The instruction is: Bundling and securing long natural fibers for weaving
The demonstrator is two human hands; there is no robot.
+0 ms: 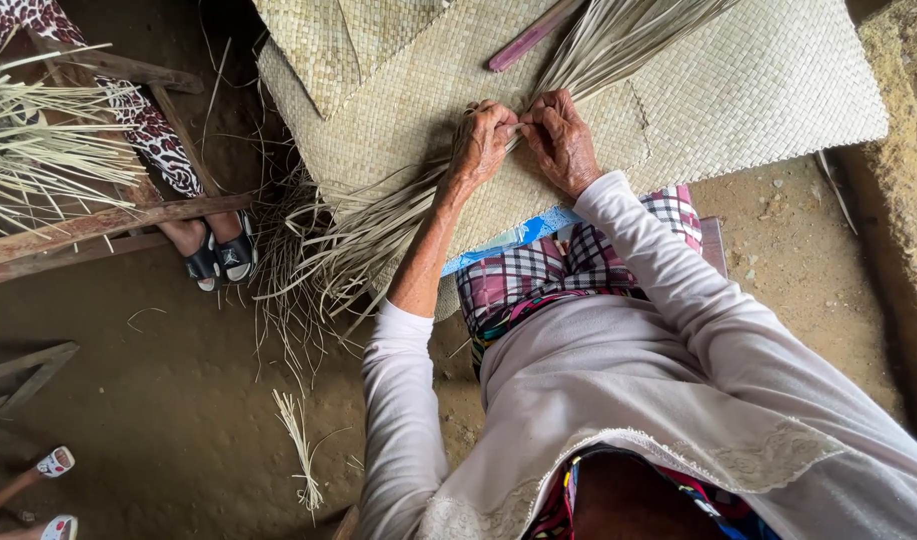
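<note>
Leaf strips (578, 50) seemingly pinched by left hand (481, 140) and right hand (561, 140) over woven mat (758, 90).

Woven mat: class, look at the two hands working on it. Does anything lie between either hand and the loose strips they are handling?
Nothing visible does. The left hand and right hand already pinch the loose strips directly on the woven mat. The pink stick lies beyond them, apart.

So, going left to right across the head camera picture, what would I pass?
Bundle of dry strips → another person's sandalled foot → left hand → right hand → far edge of the woven mat.
</note>
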